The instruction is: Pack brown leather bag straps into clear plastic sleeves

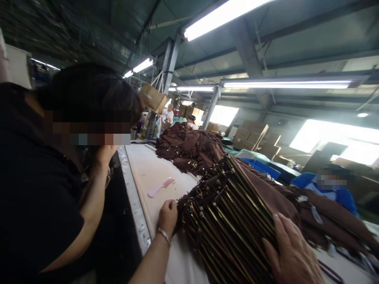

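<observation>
A thick stack of brown fabric pieces with gold-coloured zips [237, 221] lies fanned along the table in front of me. Its near-left ends are dark, with small metal zip pulls. My left hand [168, 216], with a bracelet at the wrist, is closed against these ends; what its fingers pinch is hidden. Stretched over the right side of the stack, my right hand [296, 250] rests with thumb and fingers apart. A pink comb [160, 187] lies on the pale tabletop [145, 165] beyond my left hand.
A heap of brown fringed pieces [192, 144] sits farther up the table, and more brown pieces [334, 213] lie at right. Close on the left, a person in dark clothes [38, 205] leans at the table's metal edge [134, 201]. Another person in blue [343, 193] is at right.
</observation>
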Action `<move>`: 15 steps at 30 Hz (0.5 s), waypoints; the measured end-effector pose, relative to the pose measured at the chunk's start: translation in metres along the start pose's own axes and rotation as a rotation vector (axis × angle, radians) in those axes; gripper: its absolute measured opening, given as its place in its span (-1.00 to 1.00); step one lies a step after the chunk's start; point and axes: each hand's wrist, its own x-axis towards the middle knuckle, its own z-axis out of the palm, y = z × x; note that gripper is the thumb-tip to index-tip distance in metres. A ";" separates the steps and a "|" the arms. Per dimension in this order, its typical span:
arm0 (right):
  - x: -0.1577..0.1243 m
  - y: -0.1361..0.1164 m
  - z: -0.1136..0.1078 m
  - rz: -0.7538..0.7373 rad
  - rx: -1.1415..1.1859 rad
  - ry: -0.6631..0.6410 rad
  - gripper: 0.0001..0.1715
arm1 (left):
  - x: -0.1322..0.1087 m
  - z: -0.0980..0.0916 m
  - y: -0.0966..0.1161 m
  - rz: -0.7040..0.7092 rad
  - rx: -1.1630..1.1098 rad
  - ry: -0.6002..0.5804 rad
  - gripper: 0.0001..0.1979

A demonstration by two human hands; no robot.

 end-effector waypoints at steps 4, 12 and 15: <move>-0.083 0.008 -0.007 -0.102 0.016 -0.065 -0.13 | -0.002 -0.003 -0.004 0.037 0.070 -0.046 -0.65; -0.198 0.081 0.011 0.220 0.107 -0.464 -0.35 | 0.012 0.005 0.006 0.019 0.293 -0.075 -0.71; -0.175 0.119 0.031 0.496 0.122 -0.554 -0.45 | 0.011 0.008 0.012 -0.063 0.400 -0.091 -0.83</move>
